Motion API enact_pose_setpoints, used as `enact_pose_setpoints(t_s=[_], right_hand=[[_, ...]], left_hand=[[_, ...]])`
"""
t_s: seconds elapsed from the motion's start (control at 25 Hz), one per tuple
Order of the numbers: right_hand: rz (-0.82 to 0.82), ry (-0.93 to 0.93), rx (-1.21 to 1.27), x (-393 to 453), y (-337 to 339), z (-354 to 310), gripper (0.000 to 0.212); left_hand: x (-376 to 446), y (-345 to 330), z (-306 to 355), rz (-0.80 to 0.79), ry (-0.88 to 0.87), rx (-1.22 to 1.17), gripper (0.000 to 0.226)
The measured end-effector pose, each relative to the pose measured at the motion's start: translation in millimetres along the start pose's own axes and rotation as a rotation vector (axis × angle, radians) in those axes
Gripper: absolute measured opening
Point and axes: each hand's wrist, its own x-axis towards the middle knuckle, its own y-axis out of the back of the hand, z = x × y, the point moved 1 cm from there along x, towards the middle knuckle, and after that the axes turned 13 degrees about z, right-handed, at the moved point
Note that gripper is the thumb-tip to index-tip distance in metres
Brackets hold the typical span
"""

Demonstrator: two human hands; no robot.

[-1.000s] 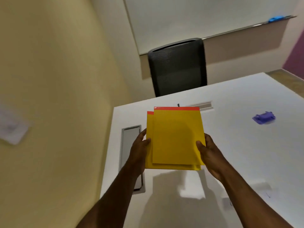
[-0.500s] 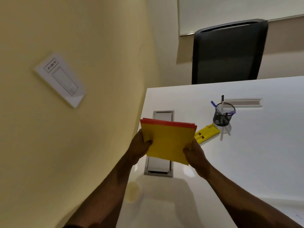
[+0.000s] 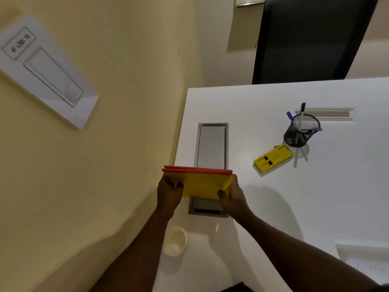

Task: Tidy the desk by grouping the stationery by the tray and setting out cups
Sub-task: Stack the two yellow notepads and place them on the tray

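Observation:
Both hands hold a stack of yellow pads with red top edges (image 3: 201, 184), tilted nearly flat above the left part of the white desk (image 3: 273, 207). My left hand (image 3: 169, 193) grips the stack's left side, my right hand (image 3: 232, 194) its right side. A cream paper cup (image 3: 175, 241) stands near the desk's left edge, below my left forearm. Farther right sits a black mesh pen holder (image 3: 301, 131) with several pens, and a yellow stapler-like item (image 3: 273, 158) lies beside it.
A grey metal cable hatch (image 3: 211, 148) is set into the desk under the pads. A black chair (image 3: 311, 39) stands behind the desk. The yellow wall with a white switch plate (image 3: 42, 66) runs along the left. White paper (image 3: 362, 256) lies at the right edge.
The view has swung left and down, bringing the pen holder, yellow item and cup into sight. The pads have been squared together and tilted flatter over the hatch.

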Motion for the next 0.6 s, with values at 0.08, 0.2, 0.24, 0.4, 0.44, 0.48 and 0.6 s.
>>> enact_pose_setpoints(t_s=[0.08,0.2,0.24,0.4,0.44,0.48,0.6], right_hand=[[0.092,0.075,-0.028,-2,-5,2,0.048],[0.125,0.083,-0.074,-8,-9,9,0.056],[0.111,0.063,-0.109,-9,-9,13,0.058],[0.12,0.078,-0.177,-13,-8,21,0.052],[0.123,0.095,-0.169,-14,-8,20,0.046],[0.12,0.107,-0.17,-14,-9,18,0.039],[0.091,0.127,-0.211,-10,-11,9,0.029]], left_hand=[[-4,-2,-5,-0.023,-0.013,-0.011,0.051],[-9,-5,-11,-0.064,-0.026,0.005,0.067],[-8,-6,-12,-0.071,-0.029,0.017,0.069],[-7,-6,-13,-0.064,-0.085,0.037,0.062],[-7,-5,-13,-0.057,-0.101,0.037,0.058],[-7,-3,-13,-0.049,-0.116,0.045,0.055],[0,4,-10,-0.005,-0.144,0.084,0.048]])
